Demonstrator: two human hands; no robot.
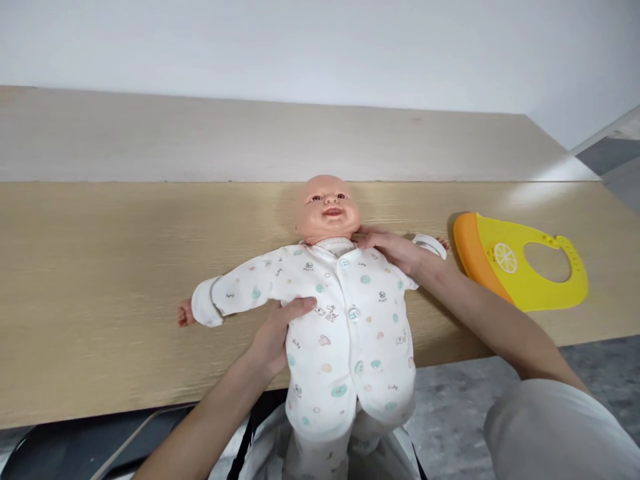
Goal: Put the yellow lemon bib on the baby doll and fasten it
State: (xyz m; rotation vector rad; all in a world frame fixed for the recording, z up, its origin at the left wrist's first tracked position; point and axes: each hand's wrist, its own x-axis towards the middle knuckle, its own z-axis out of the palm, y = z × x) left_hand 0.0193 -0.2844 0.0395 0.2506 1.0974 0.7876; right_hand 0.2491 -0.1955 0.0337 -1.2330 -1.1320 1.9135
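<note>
A baby doll [327, 212] in a white printed romper [350, 333] lies on its back on a light wooden table [100, 267], its legs hanging over the near edge. My left hand [277, 330] grips the doll's side under its outstretched arm, thumb across the chest. My right hand [393, 248] rests on the doll's shoulder by the neck, fingers curled onto the romper. The doll's other arm lies mostly hidden behind my right wrist.
A yellow and orange silicone bib [520, 270] lies flat on the table to the right of the doll. A white wall stands behind the table. Grey floor shows below the near edge, and dark objects lie at the bottom left.
</note>
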